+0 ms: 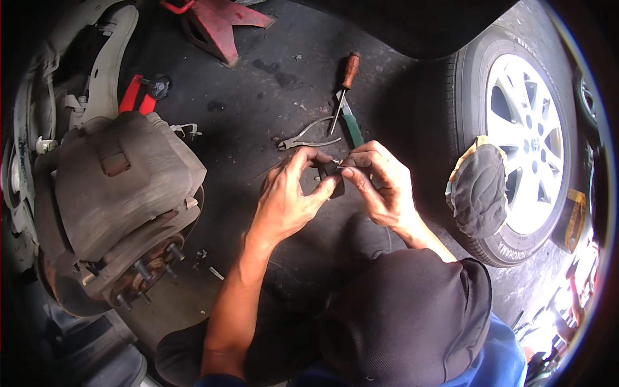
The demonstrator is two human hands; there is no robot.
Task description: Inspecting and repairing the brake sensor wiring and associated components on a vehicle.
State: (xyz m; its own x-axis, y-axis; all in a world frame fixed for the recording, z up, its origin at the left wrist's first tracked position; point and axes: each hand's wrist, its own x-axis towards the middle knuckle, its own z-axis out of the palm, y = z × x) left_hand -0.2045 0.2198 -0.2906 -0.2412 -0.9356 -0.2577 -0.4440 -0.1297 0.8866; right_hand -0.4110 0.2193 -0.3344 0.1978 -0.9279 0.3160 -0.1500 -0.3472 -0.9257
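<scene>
My left hand is closed on a small dark block, thumb along its near side and index finger over the top. My right hand meets it from the right, fingertips pinched at a small thin metal piece on the block's upper edge; its exact shape is too small to tell. Just beyond my hands lie bent-handled pliers, a screwdriver with a wooden-looking red handle and a green-handled tool.
A brake caliper with rusty hub and studs fills the left. A wheel on the right carries a dark cloth glove. Behind stand a red jack stand and red tool. A person's dark cap is below.
</scene>
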